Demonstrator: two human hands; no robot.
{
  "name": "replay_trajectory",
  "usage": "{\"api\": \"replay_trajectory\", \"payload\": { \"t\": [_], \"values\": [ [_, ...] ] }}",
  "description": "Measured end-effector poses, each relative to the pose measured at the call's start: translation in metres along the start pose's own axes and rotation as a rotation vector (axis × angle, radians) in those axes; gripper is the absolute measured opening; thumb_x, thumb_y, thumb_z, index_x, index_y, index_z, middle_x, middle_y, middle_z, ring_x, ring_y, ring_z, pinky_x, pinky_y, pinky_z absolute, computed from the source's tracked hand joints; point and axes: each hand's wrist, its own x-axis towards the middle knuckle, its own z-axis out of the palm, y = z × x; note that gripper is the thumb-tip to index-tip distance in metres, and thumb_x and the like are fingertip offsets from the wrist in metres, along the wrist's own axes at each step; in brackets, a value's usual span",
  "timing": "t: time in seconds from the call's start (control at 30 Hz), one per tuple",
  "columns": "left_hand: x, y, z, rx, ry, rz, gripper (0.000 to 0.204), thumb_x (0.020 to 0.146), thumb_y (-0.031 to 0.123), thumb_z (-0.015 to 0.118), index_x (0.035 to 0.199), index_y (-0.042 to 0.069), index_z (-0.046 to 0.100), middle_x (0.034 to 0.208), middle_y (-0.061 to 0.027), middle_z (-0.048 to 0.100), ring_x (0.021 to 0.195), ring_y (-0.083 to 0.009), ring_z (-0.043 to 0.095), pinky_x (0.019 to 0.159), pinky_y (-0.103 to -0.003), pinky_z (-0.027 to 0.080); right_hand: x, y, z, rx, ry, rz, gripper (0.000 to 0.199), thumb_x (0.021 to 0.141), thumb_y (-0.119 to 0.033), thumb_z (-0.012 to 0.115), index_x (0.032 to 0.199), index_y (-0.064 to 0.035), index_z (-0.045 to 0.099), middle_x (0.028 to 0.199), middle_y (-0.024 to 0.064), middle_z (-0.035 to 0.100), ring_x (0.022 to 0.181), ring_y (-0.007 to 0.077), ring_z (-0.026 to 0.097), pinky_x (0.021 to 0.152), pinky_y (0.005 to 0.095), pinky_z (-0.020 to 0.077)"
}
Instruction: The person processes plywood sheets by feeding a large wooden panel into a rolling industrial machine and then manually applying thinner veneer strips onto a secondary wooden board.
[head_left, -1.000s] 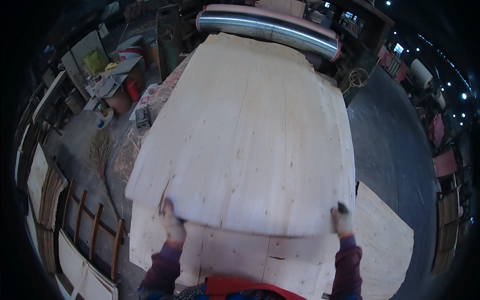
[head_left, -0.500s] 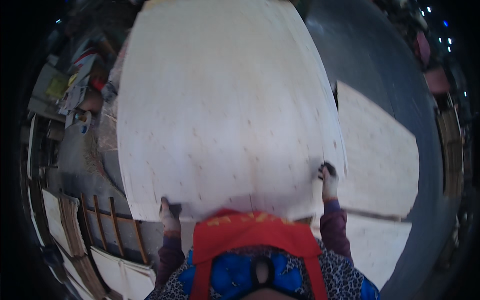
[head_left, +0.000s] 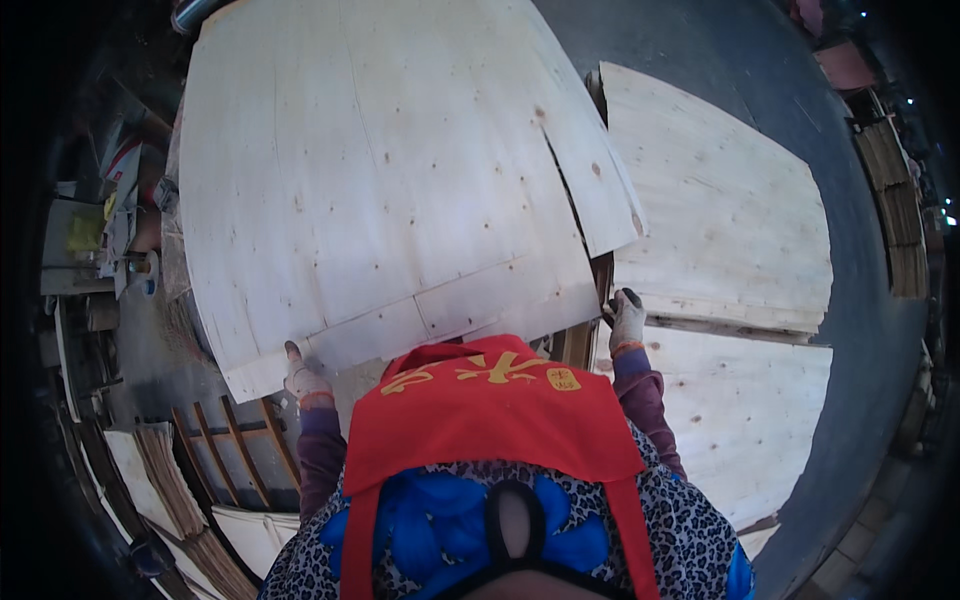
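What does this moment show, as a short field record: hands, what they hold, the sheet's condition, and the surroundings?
left hand: gloved left hand grips the near left corner of the veneer sheet
right hand: gloved right hand grips the sheet's near right corner
sheet: thin, pale wood, large, with a long split near its right edge and small knots
right side: stacked veneer sheets lie flat
lower left: wooden rack and piled veneer strips
clothing: red apron, purple sleeves

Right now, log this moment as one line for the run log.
left hand: grips veneer sheet near edge | right hand: grips sheet's right corner | sheet: split near right side | beside: stacked sheets
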Motion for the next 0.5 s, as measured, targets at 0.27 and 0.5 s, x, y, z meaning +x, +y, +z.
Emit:
{"api": "replay_trajectory", "payload": {
  "t": [0.27,0.5],
  "values": [
    [0.021,-0.024,0.005,0.096,0.165,0.181,0.084,0.066,0.043,0.070,0.120,-0.011,0.036,0.114,-0.0214,0.050,0.095,-0.0303,0.053,0.082,-0.035,0.043,0.066,-0.046,0.047,0.489,-0.311,0.327,0.030,0.080,-0.034,0.058,0.100,-0.0127,0.055,0.094,0.0052,0.060,0.080,0.0214,0.057,0.065,0.0408,0.0464],
    [-0.017,-0.002,0.022,0.200,0.210,0.470,0.071,0.071,0.025,0.068,0.125,-0.006,0.032,0.120,-0.0210,0.044,0.105,-0.0291,0.047,0.086,-0.036,0.040,0.055,-0.154,0.078,0.563,-0.384,0.061,0.043,0.078,-0.032,0.062,0.113,-0.0071,0.053,0.108,0.0055,0.058,0.097,0.0203,0.055,0.086,0.0346,0.0430]
  ]
}}
